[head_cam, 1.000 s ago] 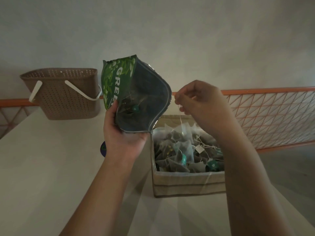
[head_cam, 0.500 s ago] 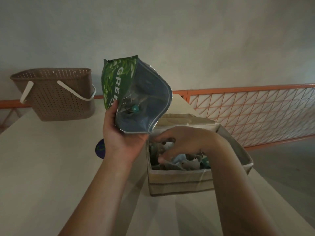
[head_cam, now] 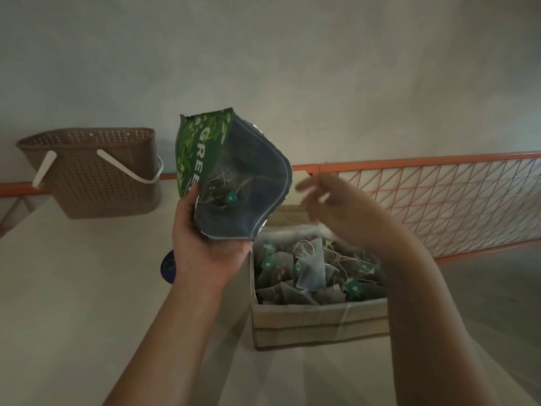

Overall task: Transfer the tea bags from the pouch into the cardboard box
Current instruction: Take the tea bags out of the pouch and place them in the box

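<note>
1. The left hand (head_cam: 205, 253) is gripping the green pouch (head_cam: 234, 177) from below, thumb on the printed front and fingers curled under the bottom edge, holding it tilted with its open mouth turned toward the camera and slightly right.
2. At least one tea bag (head_cam: 229, 196) with a green tag is lying deep in the pouch, close to the left thumb; how many more are in there cannot be told.
3. The right hand (head_cam: 325, 200) is hovering just right of the pouch mouth and above the far part of the cardboard box (head_cam: 319, 323). It is blurred, with fingers loosely spread and pointing left toward the pouch; nothing appears to be held in it.
4. So the remaining bag is lying left of the right hand and a little farther into the pouch, whose long axis is running from the mouth back up and to the left. The right hand is the free one and is nearest the opening.
5. The box, sitting on the table (head_cam: 73, 288) just right of the left wrist, is already heaped with pyramid tea bags (head_cam: 310, 268) and tangled strings.
6. Judged from this, the next reach should be going leftward into the mouth.
</note>
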Demonstrator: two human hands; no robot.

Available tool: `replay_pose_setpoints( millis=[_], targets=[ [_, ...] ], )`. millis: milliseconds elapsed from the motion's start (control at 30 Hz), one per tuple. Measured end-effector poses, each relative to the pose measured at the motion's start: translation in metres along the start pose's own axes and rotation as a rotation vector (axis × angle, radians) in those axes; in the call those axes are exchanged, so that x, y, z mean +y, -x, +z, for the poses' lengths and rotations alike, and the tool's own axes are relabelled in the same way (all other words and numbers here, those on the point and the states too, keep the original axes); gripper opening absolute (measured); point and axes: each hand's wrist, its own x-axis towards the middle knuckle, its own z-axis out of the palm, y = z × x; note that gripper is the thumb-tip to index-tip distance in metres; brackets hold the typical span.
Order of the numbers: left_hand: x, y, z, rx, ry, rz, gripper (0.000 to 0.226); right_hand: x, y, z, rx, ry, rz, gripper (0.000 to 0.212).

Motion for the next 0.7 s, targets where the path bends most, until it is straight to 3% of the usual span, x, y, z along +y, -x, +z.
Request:
replay_pose_setpoints(
  millis=[67,200,367,433,600,700],
  targets=[
    [0.000,0.000,0.001,0.030,-0.045,-0.004,0.059,-0.011,-0.002,0.005,0.204,-0.269,-0.081,0.033],
    [0.001,0.005,0.002,0.001,-0.048,-0.028,0.046,-0.017,-0.011,0.031,0.369,0.023,-0.256,0.024],
    [0.017,0.010,0.005,-0.177,-0.097,0.079,0.045,-0.045,0.004,0.026,0.693,0.056,-0.602,0.019],
    [0.020,0.007,0.001,-0.192,-0.085,0.067,0.049,-0.048,0.005,0.026,0.702,0.087,-0.612,0.021],
    [0.021,0.002,-0.012,-0.123,-0.072,0.018,0.046,-0.029,-0.004,0.036,0.499,0.224,-0.405,0.020],
    [0.024,0.003,-0.004,-0.159,-0.085,0.033,0.050,-0.037,-0.002,0.031,0.588,0.130,-0.467,0.021]
  ],
)
